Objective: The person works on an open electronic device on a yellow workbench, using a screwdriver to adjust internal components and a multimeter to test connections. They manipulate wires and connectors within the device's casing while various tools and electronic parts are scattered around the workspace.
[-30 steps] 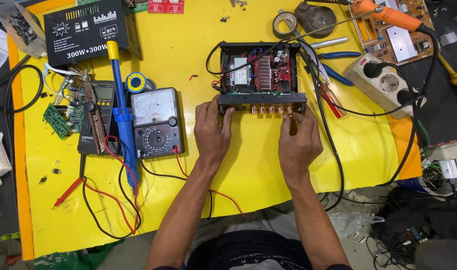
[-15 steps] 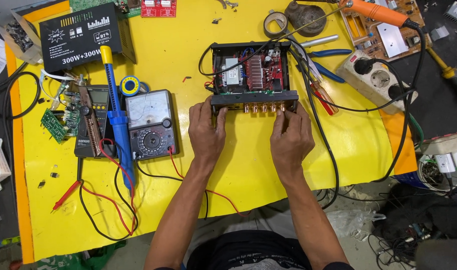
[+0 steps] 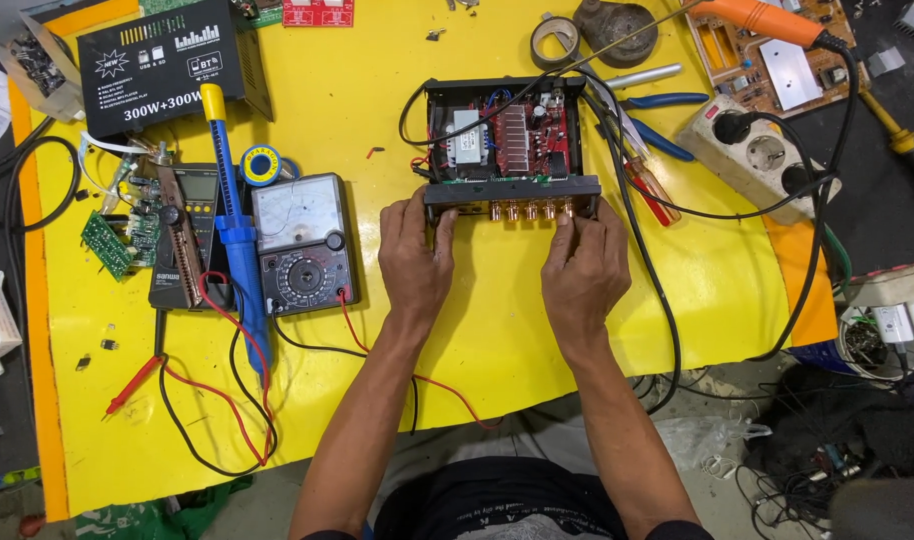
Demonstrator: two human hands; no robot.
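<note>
— Holding the open amplifier [image 3: 507,150] near the bench's [image 3: 477,330] far edge: our left hand [image 3: 415,255] grips its front panel's left end, as a second ago.
— And our right hand [image 3: 582,265]?
— It has slid right, fingertips now pinched on the end knob [image 3: 569,208]. We judge we've moved along the knob row. The multimeter [image 3: 302,245] sits untouched.

On our yellow table [image 3: 537,330]: an analogue multimeter [image 3: 302,245] beside a blue solder sucker [image 3: 235,230]; a white power strip [image 3: 762,155] at right; tape roll [image 3: 555,40] beyond.
</note>
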